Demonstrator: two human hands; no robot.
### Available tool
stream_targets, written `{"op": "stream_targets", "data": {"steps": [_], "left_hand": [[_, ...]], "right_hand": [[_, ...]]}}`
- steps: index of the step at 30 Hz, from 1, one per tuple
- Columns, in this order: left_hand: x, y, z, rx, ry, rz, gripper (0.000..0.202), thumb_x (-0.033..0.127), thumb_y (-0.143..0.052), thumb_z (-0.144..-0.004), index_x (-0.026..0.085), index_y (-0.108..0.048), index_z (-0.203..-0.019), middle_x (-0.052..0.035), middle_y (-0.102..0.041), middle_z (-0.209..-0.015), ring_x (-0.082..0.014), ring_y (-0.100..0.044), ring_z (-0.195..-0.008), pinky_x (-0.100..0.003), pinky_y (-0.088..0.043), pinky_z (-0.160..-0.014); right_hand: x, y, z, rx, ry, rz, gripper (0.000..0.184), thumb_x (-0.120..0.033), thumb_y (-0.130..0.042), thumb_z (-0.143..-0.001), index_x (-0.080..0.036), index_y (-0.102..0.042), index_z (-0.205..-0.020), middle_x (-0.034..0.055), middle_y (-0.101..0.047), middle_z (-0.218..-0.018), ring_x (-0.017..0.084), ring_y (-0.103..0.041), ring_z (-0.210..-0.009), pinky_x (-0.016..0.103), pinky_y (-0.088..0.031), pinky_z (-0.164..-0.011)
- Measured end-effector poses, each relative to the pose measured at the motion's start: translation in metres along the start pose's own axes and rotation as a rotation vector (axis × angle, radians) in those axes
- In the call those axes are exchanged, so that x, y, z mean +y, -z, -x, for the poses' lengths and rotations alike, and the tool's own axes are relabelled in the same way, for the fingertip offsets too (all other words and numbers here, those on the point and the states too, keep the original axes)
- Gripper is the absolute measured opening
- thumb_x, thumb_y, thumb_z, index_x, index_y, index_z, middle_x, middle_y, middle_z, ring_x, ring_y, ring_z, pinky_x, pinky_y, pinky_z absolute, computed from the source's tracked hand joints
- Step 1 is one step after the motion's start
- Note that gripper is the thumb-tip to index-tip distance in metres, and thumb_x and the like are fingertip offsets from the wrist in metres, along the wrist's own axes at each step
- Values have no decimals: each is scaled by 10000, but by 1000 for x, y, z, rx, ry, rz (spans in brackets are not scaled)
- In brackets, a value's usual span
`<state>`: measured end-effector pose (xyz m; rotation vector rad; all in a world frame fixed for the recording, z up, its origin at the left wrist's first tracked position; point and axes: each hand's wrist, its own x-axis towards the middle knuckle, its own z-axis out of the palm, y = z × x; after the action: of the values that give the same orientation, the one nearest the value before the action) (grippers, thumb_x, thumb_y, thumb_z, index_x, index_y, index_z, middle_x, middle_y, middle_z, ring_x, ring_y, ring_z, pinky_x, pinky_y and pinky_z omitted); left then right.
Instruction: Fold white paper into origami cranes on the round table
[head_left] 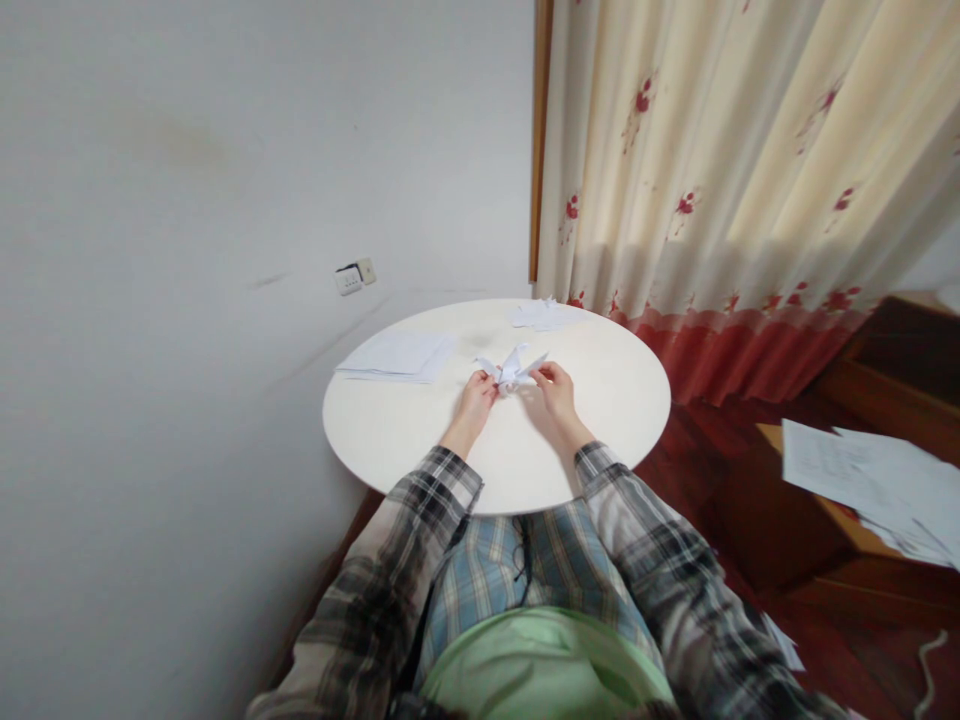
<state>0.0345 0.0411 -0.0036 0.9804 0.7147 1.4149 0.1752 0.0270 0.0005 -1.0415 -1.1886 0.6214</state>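
Note:
A small folded white paper figure [513, 367], shaped like a crane with pointed wings, is held just above the round white table [390, 440]. My left hand [478, 391] pinches its left side. On the other side, my right hand [553, 387] pinches its right wing. Both hands sit near the middle of the table, with plaid sleeves reaching back toward me.
A stack of white paper sheets [397, 356] lies at the table's far left. More folded white paper [541, 314] rests at the far edge. A flowered curtain [735, 180] hangs behind. Loose papers [870, 475] lie on wooden furniture at right. The wall is close at left.

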Motion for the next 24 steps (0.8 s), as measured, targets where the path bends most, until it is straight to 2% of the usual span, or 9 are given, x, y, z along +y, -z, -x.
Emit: {"op": "stream_targets", "data": {"steps": [8,14,19,24], "left_hand": [[2,0,3,-17,64,-21,62,131,-512,-730,151,-480,-780,-39,-593,-835,-113,-596,-763,-313,-449,-842],[1,1,4,-1,79,-161,106,181,-555,-683,161,-482,-758,-7,-582,-732,-110,-572,-676,-275,-458,-731],[-4,4,-1,46,-28,-388,83,166,-562,-621,168,-530,-697,1,-567,-693,-134,-535,-687,-257,-420,-686],[-8,13,-4,187,-111,-473,221,142,-536,-596,185,-547,-813,-11,-578,-788,-157,-530,-772,-266,-387,-725]], "right_hand": [[2,2,-1,38,26,78,180,-330,-531,-671,-164,-583,-716,51,-623,-774,163,-537,-743,293,-423,-743],[-1,2,-1,24,25,47,182,-323,-554,-661,-161,-612,-720,60,-647,-785,168,-563,-738,300,-437,-744],[-2,1,0,21,-4,41,185,-313,-555,-656,-162,-623,-737,59,-657,-789,166,-572,-727,301,-449,-730],[1,1,0,40,14,36,216,-323,-558,-654,-152,-637,-760,66,-664,-804,171,-577,-738,307,-450,-741]]}}
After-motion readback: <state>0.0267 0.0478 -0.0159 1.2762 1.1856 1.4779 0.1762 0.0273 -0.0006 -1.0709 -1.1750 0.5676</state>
